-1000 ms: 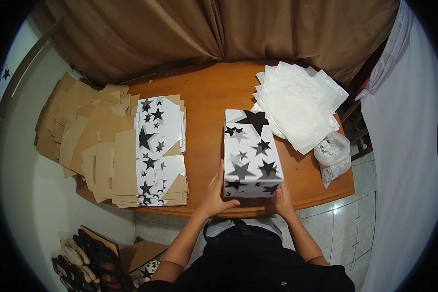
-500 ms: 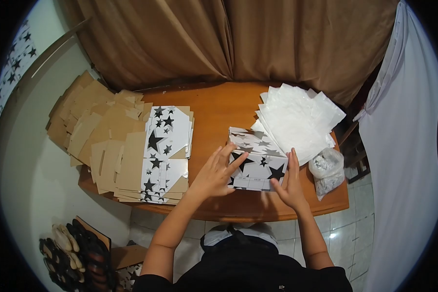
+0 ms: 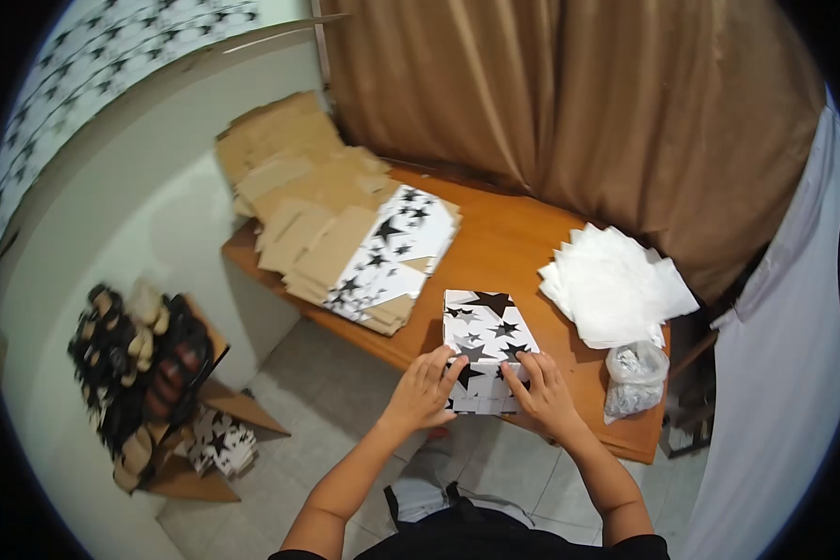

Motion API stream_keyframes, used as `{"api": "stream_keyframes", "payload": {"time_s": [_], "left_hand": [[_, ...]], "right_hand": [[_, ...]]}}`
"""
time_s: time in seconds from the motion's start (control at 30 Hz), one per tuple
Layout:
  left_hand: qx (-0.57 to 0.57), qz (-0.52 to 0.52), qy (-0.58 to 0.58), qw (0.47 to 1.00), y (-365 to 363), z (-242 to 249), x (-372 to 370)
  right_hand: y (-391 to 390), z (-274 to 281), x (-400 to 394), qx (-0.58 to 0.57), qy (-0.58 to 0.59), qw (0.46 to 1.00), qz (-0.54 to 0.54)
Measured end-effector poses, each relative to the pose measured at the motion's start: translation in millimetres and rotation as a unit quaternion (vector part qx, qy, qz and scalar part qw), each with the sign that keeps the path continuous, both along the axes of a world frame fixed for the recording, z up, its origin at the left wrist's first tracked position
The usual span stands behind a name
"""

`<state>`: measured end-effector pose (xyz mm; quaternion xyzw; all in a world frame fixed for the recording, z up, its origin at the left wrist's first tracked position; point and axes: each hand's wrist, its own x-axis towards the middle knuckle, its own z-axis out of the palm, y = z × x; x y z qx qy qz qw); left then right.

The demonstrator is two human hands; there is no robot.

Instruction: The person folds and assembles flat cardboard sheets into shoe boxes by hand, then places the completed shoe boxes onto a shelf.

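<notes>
A small white box (image 3: 491,327) printed with black and grey stars is held at the near edge of the wooden table, its lid lying closed on top. My left hand (image 3: 426,390) is closed on its left near corner, fingertips on the lid's front edge. On the opposite near corner, my right hand (image 3: 543,394) grips the box in the same way, with its thumb near the lid's edge. The undersides of both hands' grip are hidden. To the left lies a stack of flat cardboard blanks (image 3: 331,245), with a star-printed blank (image 3: 387,229) face up on top.
White sheets (image 3: 616,291) lie fanned on the right of the wooden table (image 3: 495,243). Beside them sits a clear plastic bag (image 3: 637,378) of small contents. At the lower left are piled shoes (image 3: 131,373) and an open carton (image 3: 191,481) with star-printed pieces. A brown curtain (image 3: 579,103) hangs behind.
The view has turned left. The box's lid, raised at an angle before, now lies down flat. The box has come nearer the table's front edge, and both hands have shifted to its near corners.
</notes>
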<state>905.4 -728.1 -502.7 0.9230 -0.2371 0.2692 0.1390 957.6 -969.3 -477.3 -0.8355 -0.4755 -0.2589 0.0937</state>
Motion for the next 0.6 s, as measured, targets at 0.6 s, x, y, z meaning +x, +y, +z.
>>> {"api": "stream_keyframes", "payload": {"time_s": [0.6], "left_hand": [[0.013,0.479,0.000,0.878,153,85,-449]], "right_hand": [[282,116,-279,-0.072,-0.050,0.889,0.450]]}}
